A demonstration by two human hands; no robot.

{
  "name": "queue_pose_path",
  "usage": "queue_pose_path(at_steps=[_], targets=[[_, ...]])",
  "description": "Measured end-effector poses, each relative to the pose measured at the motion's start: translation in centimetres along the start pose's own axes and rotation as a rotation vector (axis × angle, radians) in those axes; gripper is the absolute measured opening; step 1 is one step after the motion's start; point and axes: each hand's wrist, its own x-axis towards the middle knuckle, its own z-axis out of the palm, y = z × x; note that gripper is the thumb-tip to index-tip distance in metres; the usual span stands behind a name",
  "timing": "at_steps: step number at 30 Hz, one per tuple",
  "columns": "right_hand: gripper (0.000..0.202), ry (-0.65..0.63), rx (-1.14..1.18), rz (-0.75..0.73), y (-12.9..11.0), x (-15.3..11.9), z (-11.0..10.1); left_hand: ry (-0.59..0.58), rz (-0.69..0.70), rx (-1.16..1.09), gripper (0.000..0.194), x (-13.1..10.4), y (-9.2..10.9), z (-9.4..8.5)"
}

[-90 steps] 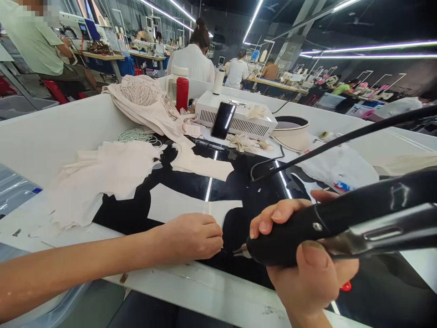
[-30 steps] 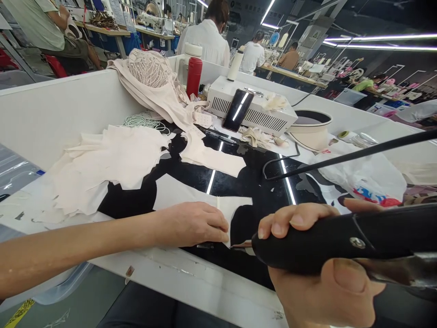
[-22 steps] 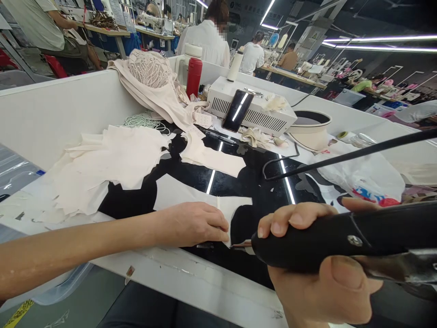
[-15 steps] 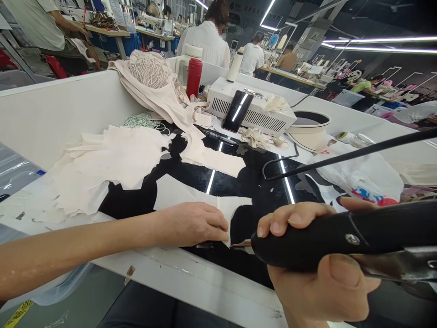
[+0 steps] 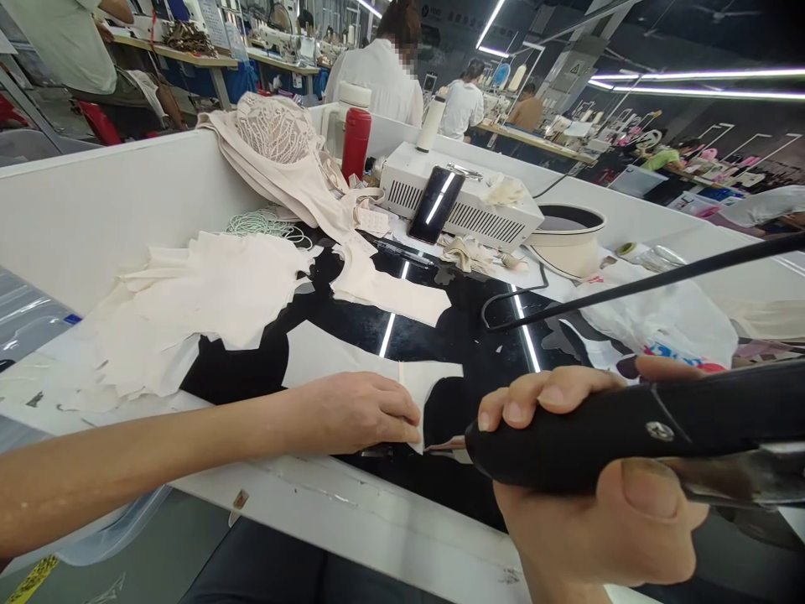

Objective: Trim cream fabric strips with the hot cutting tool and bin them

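Observation:
My left hand rests at the near edge of the black glossy board. Its fingers are pressed together on the narrow end of a cut white fabric piece, which lies flat and has a seam line across it. My right hand is wrapped round a thick black-handled tool with a metal lever along its lower side. The tool's thin metal tip points left and meets, or nearly meets, the fabric's edge beside my left fingertips. Another cut fabric piece lies farther back on the board.
Stacked white fabric pieces lie on the left. Behind are beige lace garments, a red bottle, a phone against a vented white box, and a fabric-sided round container. A black cable crosses above a plastic bag.
My right hand and the tool have shifted slightly to the right, with the tip still near the fabric edge. My left hand stays put. A person at the back left has raised an arm.

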Motion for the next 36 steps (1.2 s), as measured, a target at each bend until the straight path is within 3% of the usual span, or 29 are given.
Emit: queue_pose_path(at_steps=[6, 14, 21, 27, 33, 36], targets=[[0.049, 0.053, 0.019, -0.020, 0.34, 0.19, 0.31, -0.011, -0.001, -0.007, 0.025, -0.09, -0.08, 0.14], [0.038, 0.009, -0.015, -0.022, 0.29, 0.04, 0.32, 0.013, 0.006, -0.012, 0.026, -0.01, -0.04, 0.06], [0.045, 0.015, 0.048, -0.025, 0.38, -0.16, 0.32, -0.028, -0.002, -0.005, 0.028, -0.03, -0.09, -0.01], [0.039, 0.000, 0.024, -0.011, 0.51, -0.07, 0.70, -0.062, -0.025, -0.016, 0.029, -0.03, -0.05, -0.15], [0.040, -0.023, 0.005, -0.008, 0.20, -0.13, 0.57, 0.066, -0.011, 0.041, 0.031, -0.49, -0.39, -0.16], [0.043, -0.041, 0.018, 0.033, -0.18, -0.39, 0.35, 0.059, -0.013, 0.040, 0.031, -0.70, -0.34, -0.36]])
